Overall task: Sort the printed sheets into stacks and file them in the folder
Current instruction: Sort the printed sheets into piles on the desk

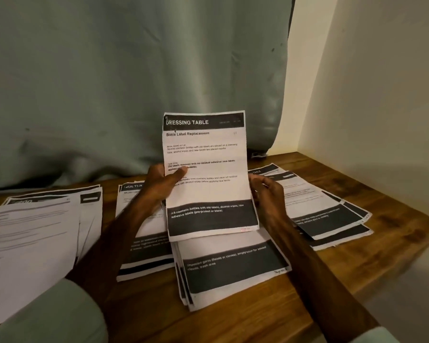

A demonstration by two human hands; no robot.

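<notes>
Held sheet (206, 174): headed "DRESSING TABLE"; raised near upright over the middle of the table, its lower edge just above the centre stack (233, 268); judged to be lifted so that the heading can be read and a pile chosen.

Left hand (162, 184): thumb pressed on the printed face, fingers behind; pinches the left edge.

Right hand (268, 194): fingers curled at the right edge; apparently steadies the page.

Centre stack: near the front edge; slightly fanned.

Second stack (144, 253): just left of it; partly under the left forearm.

Right stack (327, 214): toward the right edge; splayed.

Left stack (35, 231): at the left edge; the largest, pale sheets uppermost.

Table (258, 318): brown wood, grain showing.

Curtain (134, 82): grey-green; hangs along the back edge.

Wall (382, 95): cream; stands at the right.
</notes>
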